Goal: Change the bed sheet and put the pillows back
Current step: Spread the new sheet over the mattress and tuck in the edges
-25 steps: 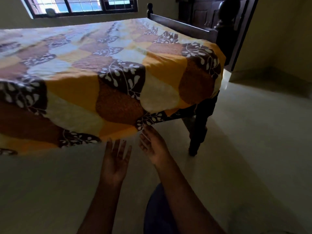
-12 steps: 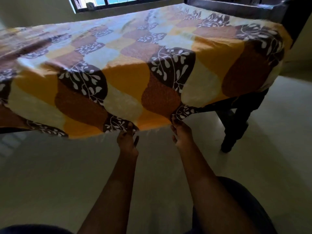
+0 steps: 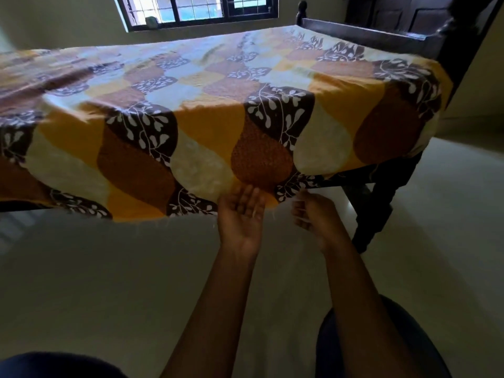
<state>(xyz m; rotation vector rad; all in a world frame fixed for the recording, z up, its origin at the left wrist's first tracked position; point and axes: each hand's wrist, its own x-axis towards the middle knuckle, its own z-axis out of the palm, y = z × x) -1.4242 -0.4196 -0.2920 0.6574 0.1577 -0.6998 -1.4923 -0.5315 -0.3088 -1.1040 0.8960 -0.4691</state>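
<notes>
The bed sheet [image 3: 207, 126] lies spread over the whole bed, its near edge hanging over the side as a loose skirt with a slightly frayed hem. The step in hand looks like tucking or evening out that overhang near the right corner. The left hand [image 3: 241, 214] is palm-up at the hem, fingers straight and close together, their tips against the cloth. The right hand [image 3: 313, 216], just to its right, has curled fingers by the hem, but blur hides whether they pinch it. The next move probably calls for pushing the slack up under the mattress without dragging the top askew. The cloth seems thin, soft cotton, printed in scalloped yellow, rust, cream and leaf-patterned brown. No pillows show. The dark, turned-wood bed frame [image 3: 381, 186] stands on a pale, glossy floor [image 3: 109, 268], with a barred window [image 3: 201, 9] beyond.
</notes>
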